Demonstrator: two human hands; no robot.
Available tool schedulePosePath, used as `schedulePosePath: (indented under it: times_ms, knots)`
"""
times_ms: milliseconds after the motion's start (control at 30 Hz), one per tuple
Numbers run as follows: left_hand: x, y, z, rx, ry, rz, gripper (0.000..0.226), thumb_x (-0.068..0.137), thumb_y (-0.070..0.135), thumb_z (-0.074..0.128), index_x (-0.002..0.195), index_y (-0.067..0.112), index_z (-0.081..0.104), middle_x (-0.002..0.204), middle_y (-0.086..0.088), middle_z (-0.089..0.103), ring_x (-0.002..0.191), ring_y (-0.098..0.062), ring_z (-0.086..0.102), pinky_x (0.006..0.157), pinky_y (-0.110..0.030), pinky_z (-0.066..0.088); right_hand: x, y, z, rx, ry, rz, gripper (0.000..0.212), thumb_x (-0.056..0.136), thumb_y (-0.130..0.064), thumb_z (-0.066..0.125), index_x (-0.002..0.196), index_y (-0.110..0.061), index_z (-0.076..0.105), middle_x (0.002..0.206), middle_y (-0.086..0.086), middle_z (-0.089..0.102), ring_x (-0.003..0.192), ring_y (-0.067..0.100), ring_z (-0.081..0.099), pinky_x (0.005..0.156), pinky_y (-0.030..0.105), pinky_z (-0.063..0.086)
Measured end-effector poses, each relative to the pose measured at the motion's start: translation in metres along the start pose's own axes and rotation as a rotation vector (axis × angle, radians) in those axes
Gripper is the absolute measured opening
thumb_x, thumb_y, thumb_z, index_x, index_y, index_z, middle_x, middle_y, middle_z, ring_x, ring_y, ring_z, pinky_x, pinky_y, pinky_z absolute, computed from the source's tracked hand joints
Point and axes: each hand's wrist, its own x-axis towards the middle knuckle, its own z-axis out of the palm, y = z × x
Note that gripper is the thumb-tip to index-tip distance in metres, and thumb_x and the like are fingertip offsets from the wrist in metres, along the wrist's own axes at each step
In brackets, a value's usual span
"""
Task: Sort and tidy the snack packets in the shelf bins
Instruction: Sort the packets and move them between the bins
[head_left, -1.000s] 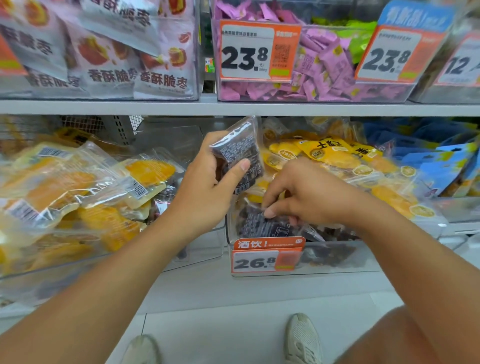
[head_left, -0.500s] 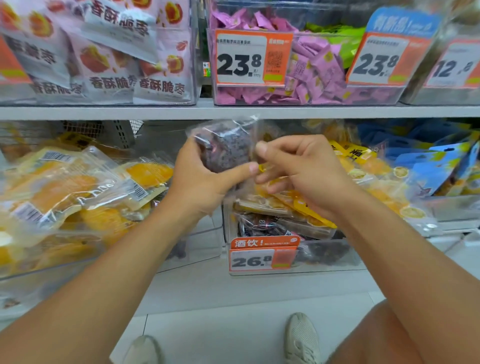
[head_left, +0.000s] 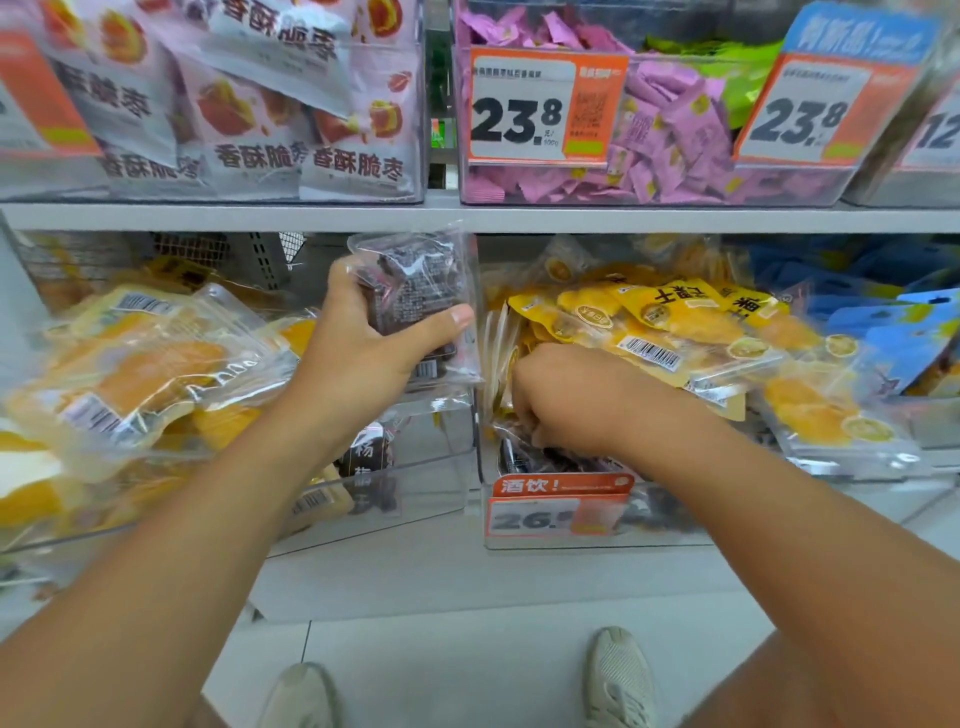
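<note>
Presently, status: sorting is under way at the lower shelf, judged partly done, as dark and yellow packets share one bin.
Left hand (head_left: 358, 358): thumb and fingers curled round a stack of dark packets (head_left: 415, 296), held upright above the gap between the two front bins, just under the upper shelf edge (head_left: 467, 218).
Right hand (head_left: 566, 400): knuckles up, fingers bent down into the centre bin (head_left: 670, 538) among dark packets; whether they pinch one cannot be told, the fingertips being hidden.
Task items: further dark packets lie at the bottom front of the centre bin behind the price tag (head_left: 558, 512); yellow mango packets (head_left: 670, 322) are heaped over its rear and right side.
Risk one: the yellow heap leans over the right wrist; withdrawing the hand could drag packets over the bin's front edge to the floor.
Risk two: the left-hand stack is slick film held by one thumb; adding another packet could let it fan out and slip.
Risk three: the left bin (head_left: 431, 499) is piled with orange-filled packets (head_left: 135, 374) overhanging its front wall; a brush of the forearm may dislodge them.
Surface: grey metal shelving carrying clear plastic bins, tags clipped to their front walls.
Room: a shop aisle, pale tiled floor (head_left: 467, 670); the upper shelf holds a bin of pink sweets (head_left: 665, 156) and one of red-date packets (head_left: 260, 130).
</note>
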Motion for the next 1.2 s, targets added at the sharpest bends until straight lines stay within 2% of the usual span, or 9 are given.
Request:
schedulePosePath:
  times_ms: [100,200,367,500,700,833,933,1067,1200]
  knots:
    - [0.000,0.003,0.000,0.068,-0.015,0.059,0.048,0.088,0.023,0.074,0.110,0.021,0.031,0.087,0.010,0.050,0.069,0.012,0.060,0.067,-0.009,0.046,-0.013,0.020,-0.016,0.316,0.099,-0.078,0.005,0.083,-0.021,0.079,0.078,-0.019,0.077,0.070,-0.010,0.068,0.065,0.006,0.060,0.059,0.017,0.044]
    - [0.007,0.001,-0.001,0.035,-0.023,0.051,0.061,0.091,0.024,0.071,0.130,0.028,0.024,0.110,0.018,0.050,0.089,0.015,0.061,0.085,-0.017,0.051,-0.033,0.032,-0.032,0.943,0.384,-0.090,0.006,0.085,-0.011,0.075,0.080,-0.010,0.075,0.060,-0.011,0.061,0.051,0.002,0.049,0.055,0.011,0.037]
    - [0.009,0.005,-0.001,0.005,-0.076,0.025,0.079,0.095,0.024,0.066,0.147,0.051,0.014,0.125,0.032,0.035,0.101,0.028,0.044,0.084,-0.005,0.042,-0.022,0.009,-0.030,1.347,0.704,-0.027,0.014,0.097,-0.009,0.061,0.083,-0.011,0.058,0.100,-0.007,0.066,0.079,0.008,0.062,0.071,0.028,0.051]
    - [0.007,0.005,-0.009,-0.008,-0.155,-0.027,0.048,0.096,0.015,0.065,0.127,0.048,0.049,0.115,0.015,0.053,0.100,0.005,0.061,0.090,-0.026,0.049,0.000,-0.017,-0.038,1.290,0.912,-0.011,0.016,0.103,-0.015,0.053,0.087,-0.011,0.053,0.095,0.006,0.071,0.079,0.014,0.065,0.070,0.032,0.053]
    - [-0.001,0.010,-0.015,-0.067,-0.210,-0.177,0.006,0.099,0.021,0.055,0.103,0.019,0.060,0.075,0.006,0.068,0.069,-0.018,0.063,0.050,-0.022,0.048,0.030,-0.049,-0.037,0.777,1.063,0.040,0.019,0.100,-0.025,0.055,0.087,-0.011,0.051,0.070,-0.003,0.054,0.066,0.019,0.052,0.058,0.041,0.044]
    - [-0.005,0.011,-0.026,-0.177,-0.265,-0.186,0.046,0.086,0.069,0.048,0.099,0.027,0.061,0.090,0.000,0.067,0.072,-0.013,0.067,0.060,-0.025,0.052,0.050,-0.056,-0.035,0.752,1.055,0.042,0.019,0.098,-0.027,0.057,0.087,-0.011,0.055,0.070,-0.003,0.053,0.066,0.020,0.051,0.059,0.046,0.046]
    - [-0.005,-0.001,-0.045,-0.016,-0.255,-0.109,0.059,0.062,0.044,0.085,0.111,0.026,0.057,0.108,-0.008,0.063,0.093,-0.023,0.068,0.077,-0.044,0.059,0.057,-0.068,-0.040,0.878,1.065,-0.034,0.019,0.094,-0.025,0.066,0.084,-0.009,0.063,0.068,-0.006,0.057,0.063,0.009,0.051,0.060,0.030,0.046]
    - [0.001,-0.006,-0.066,0.033,-0.131,-0.058,0.056,0.055,0.026,0.073,0.109,0.027,0.061,0.095,0.004,0.068,0.089,-0.015,0.066,0.074,-0.033,0.054,0.053,-0.075,-0.045,1.036,0.973,-0.141,0.017,0.093,-0.032,0.068,0.089,-0.016,0.071,0.077,-0.002,0.065,0.067,0.010,0.055,0.064,0.022,0.044]
    - [0.003,0.001,-0.073,-0.034,-0.059,0.017,0.042,0.063,0.015,0.066,0.104,0.026,0.060,0.084,0.010,0.065,0.080,-0.010,0.063,0.065,-0.024,0.052,0.042,-0.059,-0.045,0.779,0.795,-0.179,0.040,0.093,-0.039,0.064,0.131,-0.028,0.058,0.121,-0.014,0.056,0.101,-0.006,0.049,0.087,0.022,0.042]
